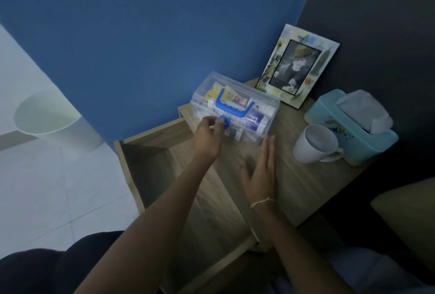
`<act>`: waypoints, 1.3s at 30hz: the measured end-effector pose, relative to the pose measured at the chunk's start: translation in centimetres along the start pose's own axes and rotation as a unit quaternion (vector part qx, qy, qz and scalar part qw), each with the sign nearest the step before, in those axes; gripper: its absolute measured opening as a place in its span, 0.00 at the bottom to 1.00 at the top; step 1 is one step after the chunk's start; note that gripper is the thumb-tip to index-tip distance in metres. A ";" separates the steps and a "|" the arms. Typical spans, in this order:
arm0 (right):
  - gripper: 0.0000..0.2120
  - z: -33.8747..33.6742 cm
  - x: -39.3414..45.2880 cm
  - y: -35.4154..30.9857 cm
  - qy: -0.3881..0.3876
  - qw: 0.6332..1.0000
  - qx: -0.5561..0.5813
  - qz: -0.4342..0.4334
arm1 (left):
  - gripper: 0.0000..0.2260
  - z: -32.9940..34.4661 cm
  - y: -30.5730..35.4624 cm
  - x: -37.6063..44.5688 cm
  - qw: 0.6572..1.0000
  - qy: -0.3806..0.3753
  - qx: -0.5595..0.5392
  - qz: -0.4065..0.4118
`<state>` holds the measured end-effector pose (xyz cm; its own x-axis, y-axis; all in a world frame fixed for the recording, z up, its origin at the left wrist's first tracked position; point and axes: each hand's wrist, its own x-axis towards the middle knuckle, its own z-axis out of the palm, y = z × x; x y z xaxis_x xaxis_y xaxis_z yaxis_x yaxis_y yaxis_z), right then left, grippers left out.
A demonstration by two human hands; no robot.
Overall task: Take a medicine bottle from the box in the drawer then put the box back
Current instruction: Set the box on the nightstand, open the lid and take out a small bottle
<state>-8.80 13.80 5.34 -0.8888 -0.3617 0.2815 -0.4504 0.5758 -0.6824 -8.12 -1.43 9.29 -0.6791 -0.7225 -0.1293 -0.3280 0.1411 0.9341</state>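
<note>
Wood-grain tabletop (306, 183) of a bedside cabinet fills the corner where a bright blue wall (146, 34) meets a darker wall (381, 11). On it sits the clear plastic medicine box (235, 110), lid shut, with a blue carry handle (233, 107) on top and a blue latch (224, 122) at its front; packets and bottles show through the sides. The left hand (208, 138) pinches at that latch with its fingertips. The right hand (261, 171) hangs flat with fingers spread, grasping nothing, just in front of the box. Left of the box the drawer (150, 164) stands pulled out. Behind the box a picture frame (299, 65) leans against the dark wall. Further right stand a white mug (315, 144) and a light blue tissue box (348, 126), near one another. On the pale tiled floor (58, 187) a white waste bin (54, 119) stands beside the blue wall.
</note>
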 end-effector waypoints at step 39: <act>0.27 -4.2 11.1 -1.1 0.010 0.992 0.127 0.020 | 0.40 -3.1 -1.4 3.1 0.945 -0.030 0.279 0.166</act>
<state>-18.49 12.25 12.00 -0.9084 -0.3263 0.2615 -0.3805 0.3858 -0.8404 -7.74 -6.01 8.64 -0.8358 -0.5386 0.1061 -0.3742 0.7004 0.6078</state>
